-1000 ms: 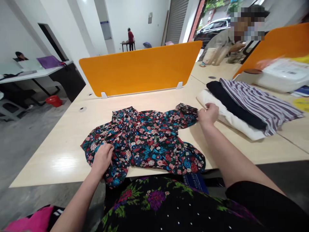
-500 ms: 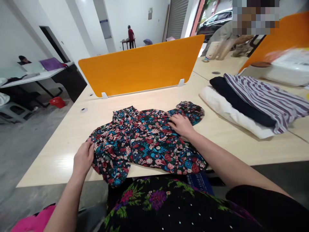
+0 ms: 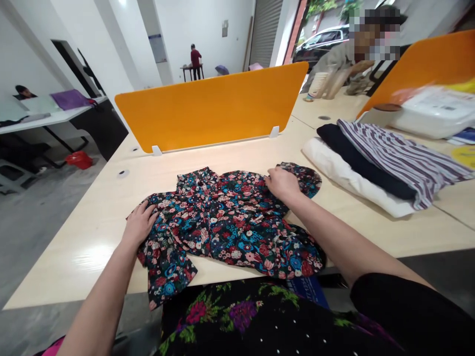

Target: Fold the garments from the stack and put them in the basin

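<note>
A dark blouse with a dense floral print (image 3: 237,227) lies spread on the pale wooden table, its collar pointing away from me. On the sleeve at the left, near the shoulder, my left hand (image 3: 140,222) rests with its fingers stretched out and a little apart. My right hand (image 3: 284,184) is at the other shoulder, fingers curled in and closed on the fabric where that sleeve starts. The right sleeve bends outward beyond this hand. One sleeve end at the left hangs over the table's front edge.
Folded clothes, with a striped garment (image 3: 404,155) on top, lie on the right. An orange divider (image 3: 215,109) stands along the back of the table (image 3: 85,232). A plastic-wrapped white pack (image 3: 434,111) is at the far right. Another person (image 3: 334,59) sits beyond the divider.
My left hand has shifted up and inward onto the sleeve, and the left sleeve lies straighter, its end lower. My right hand has moved slightly up toward the shoulder, its fingers more curled.
</note>
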`<state>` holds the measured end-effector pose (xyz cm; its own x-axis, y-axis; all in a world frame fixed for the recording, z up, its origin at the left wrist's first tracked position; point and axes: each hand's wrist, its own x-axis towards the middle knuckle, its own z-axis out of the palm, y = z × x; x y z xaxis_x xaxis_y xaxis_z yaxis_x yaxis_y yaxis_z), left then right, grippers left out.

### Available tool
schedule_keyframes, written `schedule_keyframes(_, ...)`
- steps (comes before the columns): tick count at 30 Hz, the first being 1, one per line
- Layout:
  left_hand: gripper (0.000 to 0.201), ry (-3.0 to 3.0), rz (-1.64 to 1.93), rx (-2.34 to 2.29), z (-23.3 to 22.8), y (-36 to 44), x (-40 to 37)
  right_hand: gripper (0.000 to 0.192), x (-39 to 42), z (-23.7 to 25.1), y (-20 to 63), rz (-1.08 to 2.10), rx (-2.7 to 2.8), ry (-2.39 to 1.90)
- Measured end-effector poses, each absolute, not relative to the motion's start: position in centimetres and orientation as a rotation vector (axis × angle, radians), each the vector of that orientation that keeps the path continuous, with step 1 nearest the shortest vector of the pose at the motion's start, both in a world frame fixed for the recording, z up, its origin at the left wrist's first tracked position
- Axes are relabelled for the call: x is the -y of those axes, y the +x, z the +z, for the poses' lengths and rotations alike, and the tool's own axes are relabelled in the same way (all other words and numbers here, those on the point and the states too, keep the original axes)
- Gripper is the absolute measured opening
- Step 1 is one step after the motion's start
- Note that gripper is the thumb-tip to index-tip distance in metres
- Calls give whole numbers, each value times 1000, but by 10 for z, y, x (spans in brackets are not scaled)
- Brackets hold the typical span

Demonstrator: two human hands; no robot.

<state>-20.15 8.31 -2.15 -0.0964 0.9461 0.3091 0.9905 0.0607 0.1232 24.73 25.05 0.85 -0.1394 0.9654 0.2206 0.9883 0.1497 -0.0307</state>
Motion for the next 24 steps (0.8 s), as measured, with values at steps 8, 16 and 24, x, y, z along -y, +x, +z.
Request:
schedule_keyframes(8, 52, -1789, -411, 2463, -4, -195, -117, 78, -292, -12, 169, 382, 2396, -1464)
schedule_keyframes(16, 28, -1958, -276, 2549, 10, -190, -146, 27, -301, 3, 157, 483, 2503, -1400)
schedule_keyframes(24, 36, -1594, -813, 2328, 58, -175, -228, 42, -374, 47, 140, 260, 1875, -1431)
